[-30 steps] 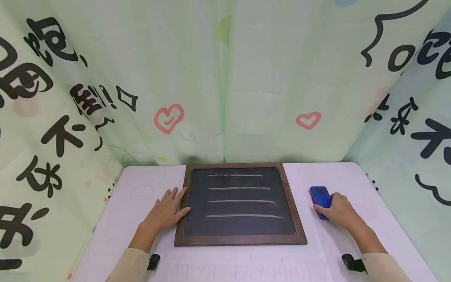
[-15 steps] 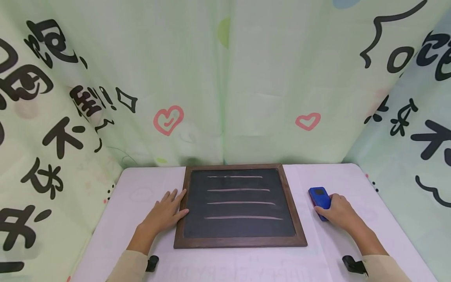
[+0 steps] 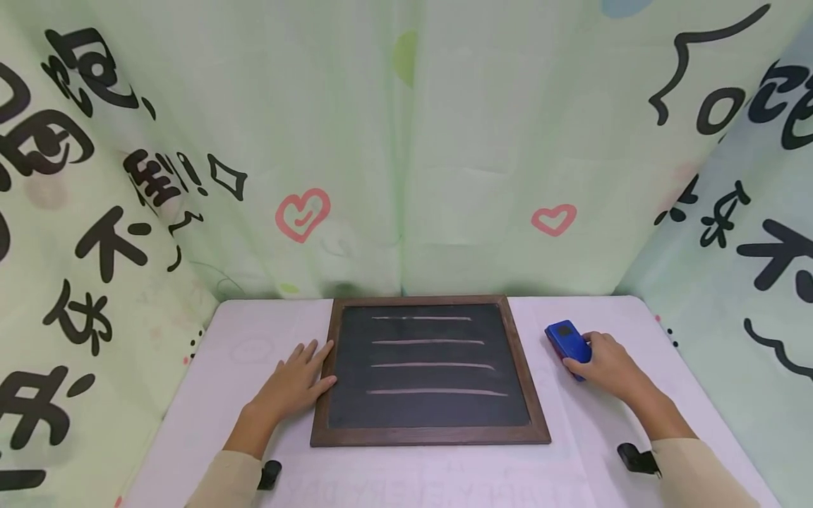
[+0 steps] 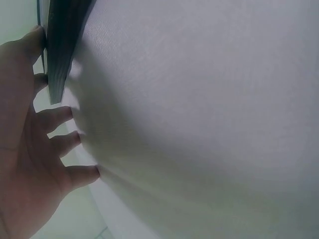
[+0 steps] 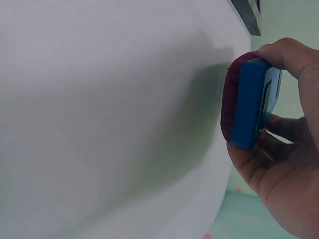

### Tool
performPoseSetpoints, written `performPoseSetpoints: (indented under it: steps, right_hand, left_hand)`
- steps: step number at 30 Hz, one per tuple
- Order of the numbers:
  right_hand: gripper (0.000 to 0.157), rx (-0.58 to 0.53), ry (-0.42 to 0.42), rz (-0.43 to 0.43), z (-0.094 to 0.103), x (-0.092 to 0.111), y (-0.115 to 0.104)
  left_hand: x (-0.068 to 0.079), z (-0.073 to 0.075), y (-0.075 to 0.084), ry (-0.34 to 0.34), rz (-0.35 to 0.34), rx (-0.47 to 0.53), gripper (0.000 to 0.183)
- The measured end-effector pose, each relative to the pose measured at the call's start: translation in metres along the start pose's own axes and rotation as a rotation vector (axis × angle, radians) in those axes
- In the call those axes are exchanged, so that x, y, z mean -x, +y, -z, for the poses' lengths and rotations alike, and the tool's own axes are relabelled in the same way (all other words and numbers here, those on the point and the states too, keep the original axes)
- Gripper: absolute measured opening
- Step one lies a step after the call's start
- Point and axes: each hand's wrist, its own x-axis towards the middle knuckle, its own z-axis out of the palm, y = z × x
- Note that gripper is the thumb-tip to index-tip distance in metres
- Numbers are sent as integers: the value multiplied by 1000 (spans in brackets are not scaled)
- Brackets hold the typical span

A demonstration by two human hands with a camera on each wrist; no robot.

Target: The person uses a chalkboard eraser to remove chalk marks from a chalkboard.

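Note:
A small blackboard (image 3: 432,409) in a brown wooden frame lies on the table, with several pale chalk lines (image 3: 428,342) drawn across it. My left hand (image 3: 288,388) rests at its left edge, fingers spread, with the thumb and a fingertip touching the frame. In the left wrist view the left hand (image 4: 37,144) has its thumb on the frame edge (image 4: 65,50). My right hand (image 3: 606,367) grips a blue blackboard eraser (image 3: 568,340) to the right of the board. Its dark red felt (image 5: 232,102) faces the table in the right wrist view; whether it touches the surface I cannot tell.
The table (image 3: 406,476) has a pale pinkish-white top. Behind it hangs a light green curtain (image 3: 444,141) printed with hearts and black characters, which also lines both sides.
My right hand has moved the eraser a little to the left and away from me, turning it slightly. My left hand stays at the blackboard's left edge.

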Motion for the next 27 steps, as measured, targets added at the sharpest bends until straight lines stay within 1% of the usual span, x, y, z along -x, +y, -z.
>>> performPoseSetpoints:
  steps: [8, 12, 14, 20, 27]
  right_hand:
    - [78, 46, 8, 69, 10, -13, -11]
    - [76, 58, 15, 123, 15, -22, -17]
    - [75, 75, 12, 149, 16, -27, -21]
    - [73, 117, -1, 191, 20, -37, -38]
    - [64, 129, 28, 314, 21, -51, -53]
  left_hand:
    - [3, 3, 2, 2, -17, -2, 71]
    - [2, 4, 2, 7, -19, -11, 71]
    - [2, 4, 2, 9, -20, -18, 71]
    - [1, 4, 2, 13, -26, -19, 71]
    - [0, 1, 1, 11, -23, -26, 71]
